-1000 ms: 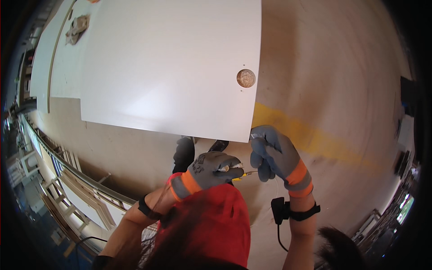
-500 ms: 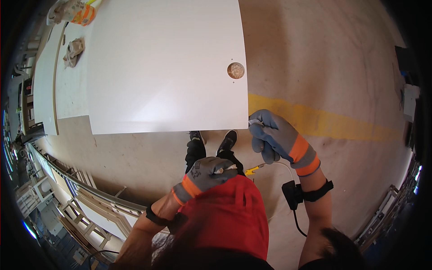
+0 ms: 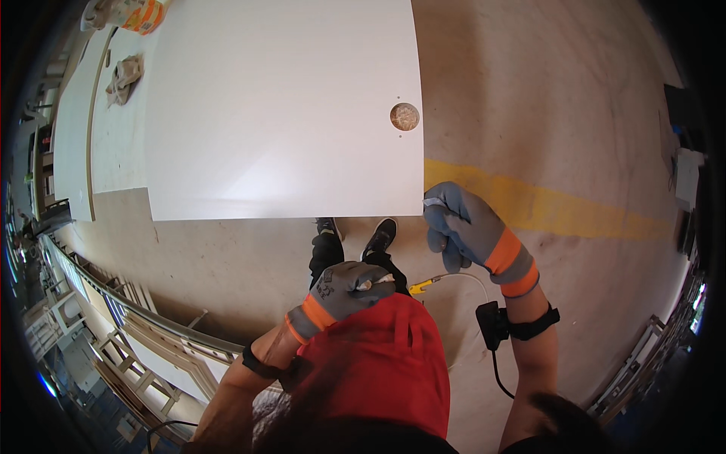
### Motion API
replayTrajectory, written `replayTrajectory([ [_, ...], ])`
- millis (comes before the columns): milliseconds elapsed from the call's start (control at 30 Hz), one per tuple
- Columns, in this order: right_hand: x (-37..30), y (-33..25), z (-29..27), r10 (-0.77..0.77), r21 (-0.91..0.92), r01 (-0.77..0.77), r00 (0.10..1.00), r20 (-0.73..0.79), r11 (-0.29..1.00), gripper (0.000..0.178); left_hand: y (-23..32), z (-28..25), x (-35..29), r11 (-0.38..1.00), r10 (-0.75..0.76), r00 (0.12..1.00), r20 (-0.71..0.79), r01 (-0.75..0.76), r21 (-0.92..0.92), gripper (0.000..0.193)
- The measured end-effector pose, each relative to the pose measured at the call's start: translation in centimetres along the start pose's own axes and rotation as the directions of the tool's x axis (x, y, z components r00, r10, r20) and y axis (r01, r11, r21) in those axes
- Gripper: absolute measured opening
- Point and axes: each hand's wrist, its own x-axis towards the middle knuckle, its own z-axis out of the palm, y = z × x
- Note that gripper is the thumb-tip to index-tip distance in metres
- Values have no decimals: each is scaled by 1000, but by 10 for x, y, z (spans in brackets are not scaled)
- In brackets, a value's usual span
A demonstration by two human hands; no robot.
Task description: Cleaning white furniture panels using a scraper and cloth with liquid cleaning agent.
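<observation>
A large white panel (image 3: 287, 113) lies in front of me, with a round hole (image 3: 404, 116) near its right edge where rough chipboard shows. My right hand (image 3: 470, 231), in a grey and orange work glove, is at the panel's near right corner. Its thumb and forefinger pinch a small whitish piece that I cannot make out. My left hand (image 3: 344, 291), gloved alike, is closed in front of the red apron (image 3: 378, 356). Something small and pale shows between its fingers, too little to name.
A crumpled beige cloth (image 3: 123, 79) and an orange-and-white bag (image 3: 140, 15) lie at the far left. Below my right hand is a yellow fitting (image 3: 425, 286) on a pale cord. A metal rail (image 3: 159, 316) and stacked boards stand left. A yellow stripe (image 3: 544, 203) crosses the floor.
The panel's right edge and hole appear slightly farther right in view, and its near edge slightly higher. Both hands keep nearly the same place and grip.
</observation>
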Motion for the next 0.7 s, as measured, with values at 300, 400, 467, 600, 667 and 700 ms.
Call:
replayTrajectory([
  [300, -1, -5, -2, -62, -62, 66, 996, 57, 996, 39, 5, -1, 3, 998, 55, 998, 25, -55, 2, 43],
  [400, -1, -9, -2, -52, -104, 61, 995, 83, 993, 42, 5, -2, 3, 997, 75, 997, 18, -75, 15, 44],
  [467, -1, -15, -2, -44, -144, 55, 996, 79, 988, 42, 3, -2, 4, 997, 70, 997, 21, -70, 9, 45],
  [600, 1, -19, -4, -61, -229, 78, 995, 81, 970, 41, 2, -1, 5, 999, 7, 999, 43, -5, -33, 45],
  [667, 2, -20, -5, -34, -213, 50, 996, 78, 976, 41, 2, 0, 5, 999, 36, 999, 29, -35, -31, 45],
  [700, 2, -20, -5, -8, -197, 23, 997, 75, 980, 40, 2, 0, 5, 998, 65, 998, 17, -64, -29, 45],
])
